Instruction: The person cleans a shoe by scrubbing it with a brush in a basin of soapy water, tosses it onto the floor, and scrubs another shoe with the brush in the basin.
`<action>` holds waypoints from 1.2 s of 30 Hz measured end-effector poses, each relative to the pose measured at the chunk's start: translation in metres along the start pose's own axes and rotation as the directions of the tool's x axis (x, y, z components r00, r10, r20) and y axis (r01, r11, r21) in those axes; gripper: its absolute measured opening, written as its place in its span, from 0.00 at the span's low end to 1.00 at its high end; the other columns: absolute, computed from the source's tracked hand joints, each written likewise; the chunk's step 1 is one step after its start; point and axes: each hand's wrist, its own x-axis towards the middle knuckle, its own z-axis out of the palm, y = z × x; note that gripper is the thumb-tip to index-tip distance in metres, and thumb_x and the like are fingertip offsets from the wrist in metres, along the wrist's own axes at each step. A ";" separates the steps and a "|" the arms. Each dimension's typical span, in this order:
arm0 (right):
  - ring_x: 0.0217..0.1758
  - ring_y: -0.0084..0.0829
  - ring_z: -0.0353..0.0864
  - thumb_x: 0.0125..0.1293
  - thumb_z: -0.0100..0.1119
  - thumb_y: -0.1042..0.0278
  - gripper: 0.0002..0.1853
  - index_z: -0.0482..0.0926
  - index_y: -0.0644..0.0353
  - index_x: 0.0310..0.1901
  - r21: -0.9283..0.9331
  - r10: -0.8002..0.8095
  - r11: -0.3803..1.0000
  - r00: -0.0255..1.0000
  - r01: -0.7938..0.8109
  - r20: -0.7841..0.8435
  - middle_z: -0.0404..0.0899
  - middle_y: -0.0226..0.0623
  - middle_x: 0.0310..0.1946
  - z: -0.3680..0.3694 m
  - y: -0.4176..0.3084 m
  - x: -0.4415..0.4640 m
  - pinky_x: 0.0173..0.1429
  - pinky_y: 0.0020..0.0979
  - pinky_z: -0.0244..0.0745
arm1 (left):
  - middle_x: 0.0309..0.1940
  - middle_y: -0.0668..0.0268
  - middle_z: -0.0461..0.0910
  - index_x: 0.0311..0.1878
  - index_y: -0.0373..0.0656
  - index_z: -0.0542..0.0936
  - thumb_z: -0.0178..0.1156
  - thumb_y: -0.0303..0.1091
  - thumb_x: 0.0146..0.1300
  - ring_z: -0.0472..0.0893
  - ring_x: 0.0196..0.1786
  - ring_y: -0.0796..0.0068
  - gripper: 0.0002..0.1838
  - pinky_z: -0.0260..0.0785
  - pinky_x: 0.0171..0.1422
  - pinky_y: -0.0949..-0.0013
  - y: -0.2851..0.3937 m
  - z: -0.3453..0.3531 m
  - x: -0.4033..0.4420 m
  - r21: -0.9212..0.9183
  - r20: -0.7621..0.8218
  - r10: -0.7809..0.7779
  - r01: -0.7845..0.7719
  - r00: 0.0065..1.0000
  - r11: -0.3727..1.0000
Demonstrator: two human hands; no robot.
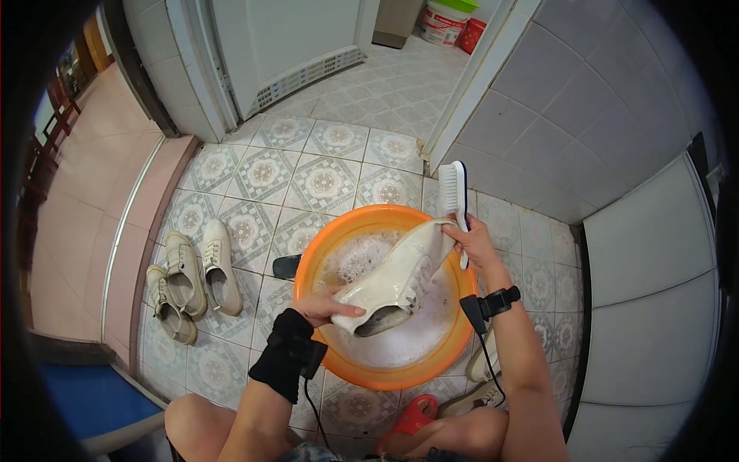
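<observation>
A wet white lace-up shoe [396, 281] is tilted on its side above an orange basin [308, 269] of sudsy water [369, 250]. My left hand [319, 308] grips the heel end, thumb near the shoe's opening. At the toe end, my right hand [476, 242] holds the shoe and also a scrub brush [454, 192]. The brush stands upright with its white bristles facing left, its blue-edged back to the right. The fingers of my right hand partly cover its handle.
A pair of cream shoes [185, 269] and one single white shoe [221, 266] stand on the patterned tiles at left, beside a raised step [146, 223]. More shoes [481, 396] lie at lower right. A red slipper [416, 416] is below the basin. Cables hang from both wrist straps.
</observation>
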 end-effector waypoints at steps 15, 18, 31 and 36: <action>0.27 0.49 0.77 0.64 0.44 0.47 0.21 0.76 0.58 0.34 -0.892 -0.056 0.361 0.961 0.272 0.270 0.77 0.47 0.21 0.123 0.019 -0.064 0.32 0.46 0.70 | 0.37 0.63 0.76 0.46 0.39 0.74 0.56 0.16 0.46 0.79 0.37 0.66 0.21 0.74 0.35 0.61 -0.023 -0.011 0.031 0.005 -0.489 -0.025 0.032 0.872 0.999; 0.28 0.49 0.78 0.65 0.39 0.44 0.26 0.76 0.60 0.32 -0.858 -0.240 0.476 0.967 0.195 0.086 0.77 0.51 0.23 0.092 0.043 -0.032 0.31 0.45 0.71 | 0.31 0.60 0.75 0.43 0.35 0.73 0.55 0.20 0.45 0.78 0.30 0.62 0.17 0.70 0.26 0.59 -0.030 0.008 0.028 0.071 -0.473 0.101 -0.077 0.875 0.995; 0.31 0.53 0.77 0.65 0.41 0.45 0.26 0.77 0.63 0.31 -0.847 0.079 0.530 0.997 -0.044 -0.003 0.76 0.53 0.25 0.094 0.042 -0.040 0.35 0.48 0.70 | 0.27 0.66 0.75 0.44 0.39 0.77 0.53 0.22 0.47 0.74 0.25 0.73 0.18 0.66 0.23 0.67 -0.043 0.026 0.032 0.282 -0.532 0.242 -0.099 0.812 0.954; 0.30 0.51 0.77 0.65 0.39 0.44 0.27 0.77 0.62 0.30 -0.838 -0.043 0.516 0.982 0.178 0.182 0.77 0.52 0.25 0.110 0.033 -0.065 0.35 0.46 0.71 | 0.30 0.53 0.79 0.52 0.41 0.75 0.50 0.20 0.45 0.79 0.36 0.61 0.26 0.69 0.41 0.65 -0.053 -0.015 0.049 0.657 -0.537 0.529 -0.068 0.657 0.751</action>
